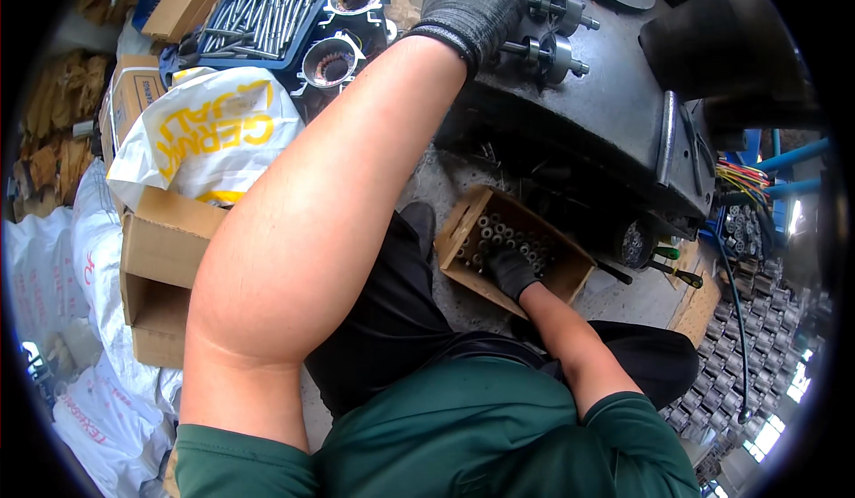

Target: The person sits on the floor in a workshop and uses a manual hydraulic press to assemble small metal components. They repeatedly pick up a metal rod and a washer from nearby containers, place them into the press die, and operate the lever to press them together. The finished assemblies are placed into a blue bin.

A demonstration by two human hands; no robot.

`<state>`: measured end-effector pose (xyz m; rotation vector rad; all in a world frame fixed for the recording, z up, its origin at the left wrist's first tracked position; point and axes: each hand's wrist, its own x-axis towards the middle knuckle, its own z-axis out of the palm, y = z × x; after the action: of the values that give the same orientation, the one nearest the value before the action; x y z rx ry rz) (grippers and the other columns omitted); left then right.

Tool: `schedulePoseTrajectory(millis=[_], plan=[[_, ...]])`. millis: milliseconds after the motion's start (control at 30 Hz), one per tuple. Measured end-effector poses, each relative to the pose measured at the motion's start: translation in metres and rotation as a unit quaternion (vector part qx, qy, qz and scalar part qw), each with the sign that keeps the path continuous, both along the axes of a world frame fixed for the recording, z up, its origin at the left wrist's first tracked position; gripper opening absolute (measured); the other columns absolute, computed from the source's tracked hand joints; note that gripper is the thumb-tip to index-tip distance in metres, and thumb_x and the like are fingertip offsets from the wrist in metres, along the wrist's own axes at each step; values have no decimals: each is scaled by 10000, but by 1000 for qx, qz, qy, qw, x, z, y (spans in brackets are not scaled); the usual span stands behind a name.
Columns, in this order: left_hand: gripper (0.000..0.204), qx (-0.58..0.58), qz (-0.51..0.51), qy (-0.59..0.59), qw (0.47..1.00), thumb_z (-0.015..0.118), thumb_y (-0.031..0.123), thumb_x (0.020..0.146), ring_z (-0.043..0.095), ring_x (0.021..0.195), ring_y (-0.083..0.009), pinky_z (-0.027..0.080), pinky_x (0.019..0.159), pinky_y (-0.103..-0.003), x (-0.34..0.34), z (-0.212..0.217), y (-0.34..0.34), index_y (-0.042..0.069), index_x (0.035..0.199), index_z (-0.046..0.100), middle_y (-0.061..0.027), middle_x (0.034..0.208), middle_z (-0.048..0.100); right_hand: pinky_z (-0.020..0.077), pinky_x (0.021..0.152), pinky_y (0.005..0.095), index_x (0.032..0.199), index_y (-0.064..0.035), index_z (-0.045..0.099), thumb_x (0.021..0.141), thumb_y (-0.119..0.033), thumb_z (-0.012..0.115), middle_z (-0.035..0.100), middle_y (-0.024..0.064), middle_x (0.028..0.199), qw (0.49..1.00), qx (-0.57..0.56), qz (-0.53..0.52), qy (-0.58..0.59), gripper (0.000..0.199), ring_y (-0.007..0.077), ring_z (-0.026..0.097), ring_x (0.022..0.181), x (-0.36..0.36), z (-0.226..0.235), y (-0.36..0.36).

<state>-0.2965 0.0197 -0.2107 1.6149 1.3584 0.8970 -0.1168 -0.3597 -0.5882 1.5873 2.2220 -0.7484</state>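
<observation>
In a dark knitted glove, my left hand [470, 8] reaches up to the metal bench, beside several metal rotors on shafts [557, 60] with ring bearings pushed onto them. Its fingers are turned away at the top edge, so their grip is hidden. Low on the right, my gloved right hand [511, 275] is down inside an open cardboard box [565, 289]. It touches small ring-shaped metal bearings [499, 231] spread over the bottom of that box. The right fingertips are lost among the bearings, too dark to make out.
A blue crate [298, 39] full of metal shafts [263, 12] stands at the upper left, beside motor housings with copper windings [331, 64]. A white plastic bag [209, 128] and an open carton [160, 293] lie left. Screwdrivers [677, 273] and stacked metal parts [744, 346] are right.
</observation>
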Motion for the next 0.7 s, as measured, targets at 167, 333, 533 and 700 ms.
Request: schedulePoseTrajectory(millis=[167,333,533,700], plan=[[377,-3,-9,27,1000,617,297,924,768,919,-324,571,871,-434,-6,6,-6,42,1145,784,-207,962,786,582,953,503,1338,-59,682,1036,-272,518,717,246,1264,999,-1,-3,-38,404,400,728,1095,-5,26,15],[376,-13,-14,3,1000,617,293,922,770,915,-325,569,868,-438,-1,4,-1,39,1146,781,-213,958,785,558,1018,511,1351,-27,673,1029,-252,524,707,266,1297,994,-17,-104,-4,420,398,718,1141,1,16,16],[368,20,-8,27,999,612,283,927,757,956,-353,557,871,-455,0,-8,8,34,1140,778,-239,969,775,552,1015,528,1335,-43,642,992,-228,584,667,298,1325,978,-7,-200,59,393,454,673,1195,-4,10,18],[364,33,-16,37,999,612,291,927,761,954,-343,560,884,-448,-5,6,-6,46,1135,785,-225,971,782,523,1069,520,1362,-20,632,1002,-247,574,631,300,1399,974,3,-217,64,429,446,649,1248,-9,21,25]])
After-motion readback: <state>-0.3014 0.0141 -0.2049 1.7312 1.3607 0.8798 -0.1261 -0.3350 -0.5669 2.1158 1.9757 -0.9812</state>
